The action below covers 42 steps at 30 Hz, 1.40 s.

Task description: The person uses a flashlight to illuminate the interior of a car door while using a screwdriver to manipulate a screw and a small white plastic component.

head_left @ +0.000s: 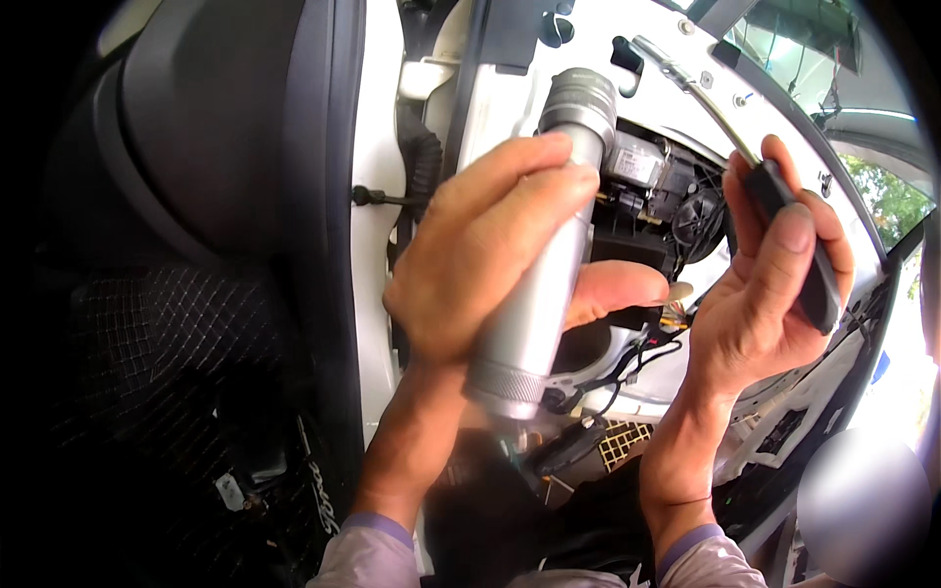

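A silver flashlight (537, 309) with a ribbed head is in my left hand (475, 245). Its head tilts away from me, and the fingers lie over its barrel while the thumb sticks out to the right. My right hand (750, 304) is closed round the black handle of a nut driver (723, 125). The tool's metal shaft and socket tip point up and left, in front of a dark hole in the white metal of a car door (676, 49). Whether the tip touches the door cannot be told. Behind the flashlight, a black motor unit (647, 176) with a white label is partly hidden.
Black wires (627, 367) hang along the lower door, and a rubber wiring boot (421, 162) bridges the gap at the hinge side. On the left are the dark cabin trim (216, 118) and a patterned floor mat (186, 323). Door glass (814, 59) rises at upper right.
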Each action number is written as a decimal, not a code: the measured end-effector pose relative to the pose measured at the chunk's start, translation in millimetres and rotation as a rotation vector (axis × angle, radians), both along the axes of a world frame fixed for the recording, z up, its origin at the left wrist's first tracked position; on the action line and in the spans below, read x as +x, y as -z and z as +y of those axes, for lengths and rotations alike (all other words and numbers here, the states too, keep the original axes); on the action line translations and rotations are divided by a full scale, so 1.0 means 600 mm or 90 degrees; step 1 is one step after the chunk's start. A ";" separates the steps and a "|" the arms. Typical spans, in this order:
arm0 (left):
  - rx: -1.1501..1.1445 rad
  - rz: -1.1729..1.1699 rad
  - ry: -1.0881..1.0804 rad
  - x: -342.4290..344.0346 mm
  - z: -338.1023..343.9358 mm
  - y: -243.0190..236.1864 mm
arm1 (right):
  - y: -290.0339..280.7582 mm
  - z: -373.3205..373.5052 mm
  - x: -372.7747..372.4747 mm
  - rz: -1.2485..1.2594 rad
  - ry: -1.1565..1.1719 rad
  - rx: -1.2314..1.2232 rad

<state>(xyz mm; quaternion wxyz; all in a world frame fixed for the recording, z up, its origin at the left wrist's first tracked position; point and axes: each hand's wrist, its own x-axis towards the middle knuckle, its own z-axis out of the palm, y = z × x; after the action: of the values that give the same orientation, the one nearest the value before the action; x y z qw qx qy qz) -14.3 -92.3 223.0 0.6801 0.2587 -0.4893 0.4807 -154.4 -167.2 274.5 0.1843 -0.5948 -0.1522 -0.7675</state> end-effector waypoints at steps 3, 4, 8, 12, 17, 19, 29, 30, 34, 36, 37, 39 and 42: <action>0.001 0.002 0.004 0.006 -0.011 -0.007 | -0.018 -0.018 0.015 0.063 0.049 -0.125; -0.012 0.009 0.005 0.008 -0.017 -0.008 | -0.021 -0.012 0.021 0.074 0.073 -0.114; -0.037 0.044 0.011 0.021 -0.038 -0.020 | -0.035 -0.027 0.025 0.130 0.240 -0.220; -0.090 0.019 0.030 0.027 -0.077 -0.029 | -0.048 -0.037 0.017 0.166 0.258 -0.257; -0.111 0.020 -0.021 0.026 -0.093 -0.038 | -0.058 -0.041 0.018 0.198 0.263 -0.318; -0.121 0.028 -0.042 0.030 -0.096 -0.040 | -0.060 -0.037 0.018 0.223 0.274 -0.337; -0.110 0.051 -0.061 0.052 -0.096 -0.029 | -0.081 -0.039 0.029 0.256 0.378 -0.506; -0.110 0.056 -0.055 0.050 -0.095 -0.030 | -0.083 -0.039 0.029 0.257 0.384 -0.511; -0.091 0.061 -0.029 0.050 -0.078 -0.024 | -0.081 -0.035 0.035 0.268 0.410 -0.526; -0.029 0.071 0.020 0.038 -0.052 -0.013 | -0.079 -0.032 0.042 0.265 0.424 -0.540; -0.024 0.065 0.024 0.035 -0.049 -0.011 | -0.082 -0.031 0.040 0.266 0.440 -0.551; -0.006 0.077 0.037 0.025 -0.038 -0.005 | -0.085 -0.027 0.038 0.270 0.465 -0.566; -0.018 0.075 0.019 0.032 -0.019 0.005 | -0.081 -0.019 0.058 0.276 0.481 -0.542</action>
<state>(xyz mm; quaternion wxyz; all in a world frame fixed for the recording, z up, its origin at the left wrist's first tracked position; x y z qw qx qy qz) 4.8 -103.8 220.3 0.7184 0.2694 -0.4455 0.4613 -119.5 -178.9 323.3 -0.3284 -0.7719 -0.1831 -0.5127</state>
